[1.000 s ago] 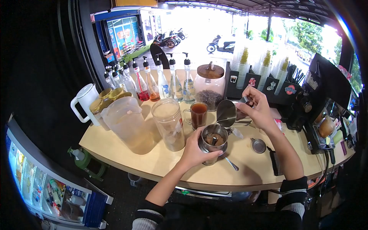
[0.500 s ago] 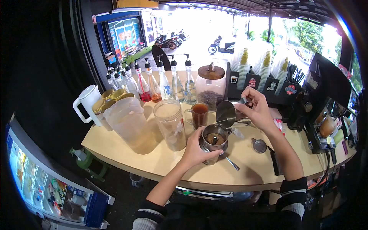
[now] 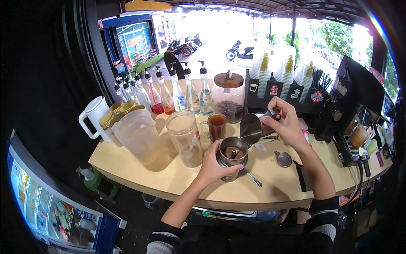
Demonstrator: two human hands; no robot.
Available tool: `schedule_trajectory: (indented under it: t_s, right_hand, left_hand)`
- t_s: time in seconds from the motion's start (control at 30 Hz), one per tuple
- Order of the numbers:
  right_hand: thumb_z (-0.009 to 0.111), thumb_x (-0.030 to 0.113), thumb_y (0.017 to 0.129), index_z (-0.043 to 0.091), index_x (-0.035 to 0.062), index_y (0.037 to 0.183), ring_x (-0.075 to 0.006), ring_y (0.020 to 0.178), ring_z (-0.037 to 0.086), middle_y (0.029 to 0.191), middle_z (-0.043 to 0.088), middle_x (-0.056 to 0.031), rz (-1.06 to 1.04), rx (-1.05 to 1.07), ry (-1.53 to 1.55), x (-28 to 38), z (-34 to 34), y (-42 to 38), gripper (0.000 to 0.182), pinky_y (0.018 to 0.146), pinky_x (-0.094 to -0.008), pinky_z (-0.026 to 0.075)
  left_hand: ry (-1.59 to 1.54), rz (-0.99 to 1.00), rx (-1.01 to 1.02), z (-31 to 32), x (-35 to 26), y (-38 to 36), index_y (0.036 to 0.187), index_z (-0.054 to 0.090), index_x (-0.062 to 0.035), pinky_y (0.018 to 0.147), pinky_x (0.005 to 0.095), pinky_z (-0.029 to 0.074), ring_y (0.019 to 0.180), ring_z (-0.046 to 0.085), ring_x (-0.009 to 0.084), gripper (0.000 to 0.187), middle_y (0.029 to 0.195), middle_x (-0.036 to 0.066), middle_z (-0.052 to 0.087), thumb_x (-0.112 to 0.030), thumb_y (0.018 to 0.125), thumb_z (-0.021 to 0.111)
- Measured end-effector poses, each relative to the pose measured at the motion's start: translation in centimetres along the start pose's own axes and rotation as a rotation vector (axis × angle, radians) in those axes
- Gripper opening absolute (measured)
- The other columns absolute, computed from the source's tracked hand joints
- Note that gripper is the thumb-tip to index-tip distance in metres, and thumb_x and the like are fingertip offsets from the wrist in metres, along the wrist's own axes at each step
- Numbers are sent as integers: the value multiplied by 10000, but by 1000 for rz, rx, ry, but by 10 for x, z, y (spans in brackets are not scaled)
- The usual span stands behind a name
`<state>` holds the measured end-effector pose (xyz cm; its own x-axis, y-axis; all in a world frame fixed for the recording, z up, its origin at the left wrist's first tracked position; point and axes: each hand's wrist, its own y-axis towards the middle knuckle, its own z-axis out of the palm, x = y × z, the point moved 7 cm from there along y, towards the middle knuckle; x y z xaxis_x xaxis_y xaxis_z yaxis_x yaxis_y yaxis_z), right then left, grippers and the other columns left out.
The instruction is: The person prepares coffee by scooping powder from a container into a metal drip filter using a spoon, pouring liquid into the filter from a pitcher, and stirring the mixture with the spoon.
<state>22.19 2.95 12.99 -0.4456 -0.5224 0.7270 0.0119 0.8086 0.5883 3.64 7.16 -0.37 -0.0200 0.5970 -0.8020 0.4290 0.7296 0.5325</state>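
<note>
My left hand [image 3: 212, 164] is closed around a metal drip coffee filter [image 3: 233, 148], which stands upright on a small vessel mostly hidden behind my fingers. Inside the filter show brownish contents and a dark upright piece. My right hand [image 3: 284, 120] grips a steel pitcher [image 3: 251, 128] by its handle. The pitcher is tilted left, its lip at the filter's rim; I cannot clearly make out a stream. Just behind the filter sits a glass mug [image 3: 217, 127] of reddish-brown drink. A spoon [image 3: 254, 180] lies by the filter's base, and a small round metal lid [image 3: 283, 159] rests to the right.
To the left stand a large translucent pitcher [image 3: 141, 142], a clear plastic jar [image 3: 184, 139] and a white jug [image 3: 94, 116]. Pump bottles [image 3: 192, 99] and a wooden-lidded jar [image 3: 229, 99] line the back. A cup holder [image 3: 284, 92] and coffee machine [image 3: 353, 146] are at the right.
The view has shifted slightly. Both hands keep their grips, and the pitcher stays tilted at the filter's rim.
</note>
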Motion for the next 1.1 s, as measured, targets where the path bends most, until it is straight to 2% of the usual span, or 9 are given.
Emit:
schedule_trajectory:
  t_s: [0.43,0.53,0.63,0.7,0.73,0.83,0.87,0.97,1.1]
  right_hand:
    - [688,44,749,407,59,758,-61,645,298,700,319,39,-39,-14,-62,-1,8,2,281,577,-225,276]
    - [685,32,755,411,61,764,-58,644,290,706,309,48,-25,-30,12,-9,5,-5,275,575,-215,264]
    - [682,28,783,429,75,789,-39,633,363,706,393,50,50,-70,118,-26,-5,-15,258,570,-207,301]
    - [672,29,813,454,86,818,-40,633,462,723,502,23,271,-241,443,-44,-16,-29,225,560,-216,359]
    - [647,38,840,471,88,842,-65,635,525,745,567,-14,190,-254,536,-55,-21,-34,183,545,-245,408]
    - [623,32,847,478,76,840,-72,613,504,721,546,-9,241,-384,667,-89,-32,-59,151,535,-243,404]
    - [593,59,860,488,85,848,-91,600,504,692,517,-11,261,-394,614,-105,-35,-69,109,511,-256,442]
    - [585,-3,852,456,75,795,-91,584,450,664,475,-7,382,-453,757,-140,-27,-99,161,542,-246,398]
    - [573,-8,854,444,73,776,-101,573,432,651,454,-7,452,-470,764,-199,-17,-129,171,547,-262,405]
  left_hand:
    - [-5,-11,12,0,0,1,1188,516,-14,932,360,462,1039,608,230,754,1100,133,624,-267,574,873]
    - [-7,-9,11,0,2,1,1187,517,-15,927,357,464,1029,610,228,753,1089,130,625,-263,573,875]
    - [0,-23,12,0,-2,1,1189,514,-15,941,343,458,1028,615,202,758,1088,113,639,-246,566,881]
    - [-20,-37,17,0,-1,1,1186,514,-15,941,343,459,1030,614,201,754,1086,115,639,-239,567,882]
    - [-38,-51,22,1,0,1,1182,514,-14,942,343,460,1032,614,201,750,1084,116,639,-232,567,884]
    - [-59,-19,18,2,3,1,1177,514,-13,942,344,462,1034,613,199,743,1084,118,639,-219,567,885]
    - [-60,-20,19,2,3,1,1177,514,-13,942,344,462,1034,613,199,743,1084,118,639,-219,567,885]
    - [-66,-31,30,3,2,1,1178,513,-11,942,343,463,1033,613,195,739,1089,114,637,-208,570,884]
    - [-27,-23,25,2,1,0,1193,509,-15,932,350,469,1029,620,210,753,1089,121,639,-228,572,879]
